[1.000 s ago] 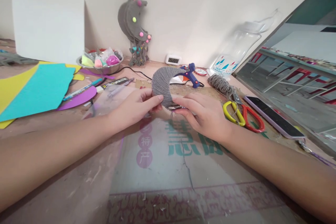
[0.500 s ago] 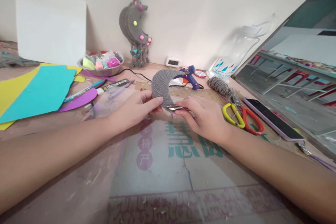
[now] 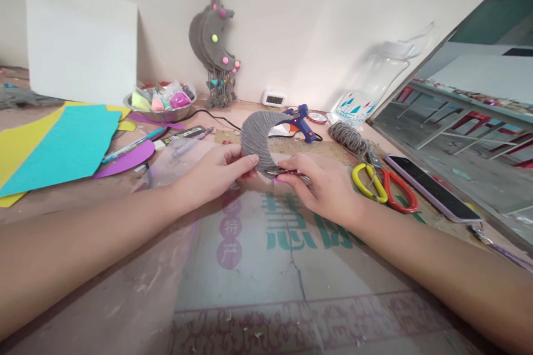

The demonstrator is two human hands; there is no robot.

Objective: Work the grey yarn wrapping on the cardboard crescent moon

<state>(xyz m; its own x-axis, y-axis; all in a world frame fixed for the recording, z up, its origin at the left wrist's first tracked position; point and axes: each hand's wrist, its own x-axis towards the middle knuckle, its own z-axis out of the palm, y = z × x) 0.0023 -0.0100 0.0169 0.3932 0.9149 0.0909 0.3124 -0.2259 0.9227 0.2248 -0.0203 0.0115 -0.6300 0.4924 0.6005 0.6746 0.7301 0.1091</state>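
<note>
In the head view, a crescent moon shape (image 3: 255, 136) wrapped in grey yarn stands tilted up in front of me. My left hand (image 3: 231, 165) pinches its lower left edge between thumb and fingers. My right hand (image 3: 318, 177) is closed around a small shiny metal tool (image 3: 275, 171), whose tip touches the lower part of the crescent. The tool looks like a small clipper, but its kind is not clear. Just behind the crescent lies a blue glue gun (image 3: 302, 122), partly covered by the crescent's upper tip.
Scissors (image 3: 402, 191) with yellow and red handles, a yarn bundle (image 3: 350, 138) and a phone (image 3: 433, 188) lie at right. A clear bottle (image 3: 370, 83) and a clock (image 3: 274, 98) stand behind. Leftward are coloured sheets (image 3: 66, 147), a metal bowl (image 3: 160, 113) and a hanging moon ornament (image 3: 212, 39).
The metal tool in my right hand has turned slightly and shows less of its bright side. Both hands and the crescent stay almost in place.
</note>
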